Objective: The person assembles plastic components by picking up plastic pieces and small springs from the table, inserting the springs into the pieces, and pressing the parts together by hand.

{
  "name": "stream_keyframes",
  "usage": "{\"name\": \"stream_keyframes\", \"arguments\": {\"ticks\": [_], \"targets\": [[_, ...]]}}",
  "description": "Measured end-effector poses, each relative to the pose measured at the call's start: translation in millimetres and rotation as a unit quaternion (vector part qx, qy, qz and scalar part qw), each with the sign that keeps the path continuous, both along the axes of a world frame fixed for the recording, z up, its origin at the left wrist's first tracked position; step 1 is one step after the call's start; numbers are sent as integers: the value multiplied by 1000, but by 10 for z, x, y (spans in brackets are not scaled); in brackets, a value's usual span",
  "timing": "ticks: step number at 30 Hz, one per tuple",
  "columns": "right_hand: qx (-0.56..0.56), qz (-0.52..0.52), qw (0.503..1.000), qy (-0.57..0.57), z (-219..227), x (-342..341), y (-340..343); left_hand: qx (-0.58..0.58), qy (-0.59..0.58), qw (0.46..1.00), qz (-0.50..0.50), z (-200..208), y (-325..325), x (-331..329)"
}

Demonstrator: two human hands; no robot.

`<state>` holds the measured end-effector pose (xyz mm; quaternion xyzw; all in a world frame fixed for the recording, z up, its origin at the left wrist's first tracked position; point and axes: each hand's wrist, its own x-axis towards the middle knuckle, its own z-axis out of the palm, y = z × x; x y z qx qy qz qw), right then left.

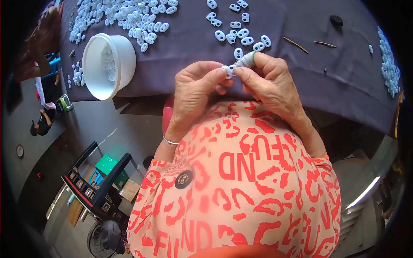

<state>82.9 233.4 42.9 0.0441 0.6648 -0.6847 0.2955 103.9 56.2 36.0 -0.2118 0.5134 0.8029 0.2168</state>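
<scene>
Above my lap, at the table's near edge, my left hand [194, 86] and my right hand [272, 81] meet at their fingertips. Between them they pinch a small white plastic piece with dark holes [229, 72], which looks like a two-hole cord lock; fingers hide part of it. A whitish wrap [246, 60] covers a finger of my right hand. Just beyond the fingertips lies a loose white two-hole piece [238, 53], with several more like it, such as another oval piece [247, 41], scattered farther back.
A white round tub [123, 60] with white pieces inside stands left on the dark tablecloth [189, 47]. Behind it spreads a large pile of white pieces [137, 21]; another heap [388, 64] lies far right. Two thin brown sticks [296, 45] and a black lump [336, 20] rest at right.
</scene>
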Motion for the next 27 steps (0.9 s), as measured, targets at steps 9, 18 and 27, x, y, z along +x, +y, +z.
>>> {"name": "stream_keyframes", "arguments": {"ticks": [9,18,27], "targets": [[-10,8,1000,1,-9,-5,13,-11,14,1000,8,4,35,39],[-5,13,998,61,-119,35,16,-26,6,1000,6,3,44,55],[-13,9,1000,15,-127,39,24,-22,5,1000,8,-47,53,98]]}}
